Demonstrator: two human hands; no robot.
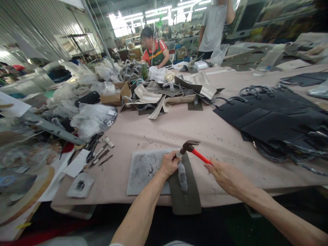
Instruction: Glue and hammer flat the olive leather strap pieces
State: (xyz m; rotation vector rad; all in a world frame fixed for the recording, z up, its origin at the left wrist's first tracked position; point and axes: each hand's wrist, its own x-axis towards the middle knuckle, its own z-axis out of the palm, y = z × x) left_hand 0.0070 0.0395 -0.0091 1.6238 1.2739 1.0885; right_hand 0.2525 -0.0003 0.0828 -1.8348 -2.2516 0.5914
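Observation:
My right hand (221, 174) is closed round the red handle of a claw hammer (201, 155). The hammer's dark head is at the top of a short metal piece (178, 154) pinched upright in my left hand (169, 164); whether they touch I cannot tell. Below is a dark olive-grey bag panel (186, 201) with a plastic-wrapped handle (182, 176) on it. This panel partly covers a worn grey slab (146, 171) and hangs a little over the table's front edge. My left fingertips hide the lower end of the metal piece.
Black bag panels with wrapped handles (279, 119) are piled at the right. Olive-grey and beige panels (169, 92) are heaped at the back, beside a cardboard box (116, 95). Hand tools (101, 153) and a small stained pad (80, 185) lie left. A person (156, 51) sits across the table.

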